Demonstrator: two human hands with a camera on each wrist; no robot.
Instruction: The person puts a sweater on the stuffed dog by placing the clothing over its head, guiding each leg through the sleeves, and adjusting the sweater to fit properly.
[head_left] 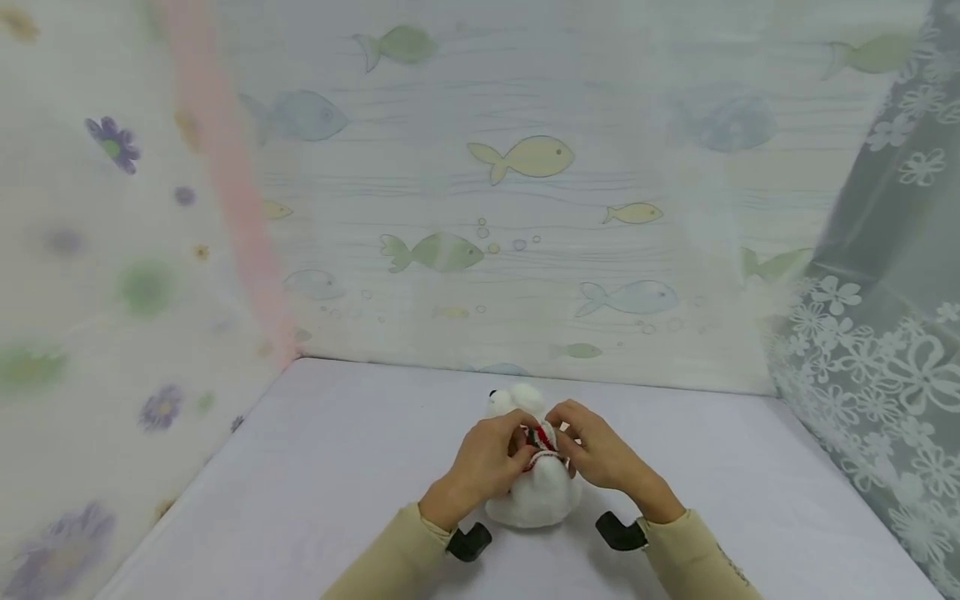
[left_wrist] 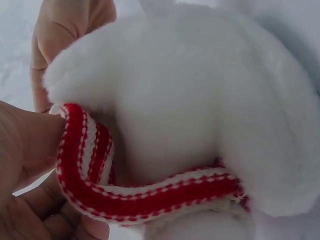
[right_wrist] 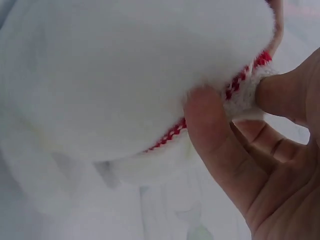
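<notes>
Beige sleeves (head_left: 392, 553) (plus black wrist devices (head_left: 470, 543)) are worn.

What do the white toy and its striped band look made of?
White toy: soft plush, probably synthetic, judging by its fuzzy, matte pile. Striped band: knitted yarn, matte, with visible stitches along its edges; wool or acrylic, I can't tell.

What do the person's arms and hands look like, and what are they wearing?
Both the left hand and the right hand are bare, with no gloves. The left sleeve and right sleeve are long and plain beige, except for small dark marks on the right one, too tiny to read. A chunky black piece shows beside each cuff.
</notes>
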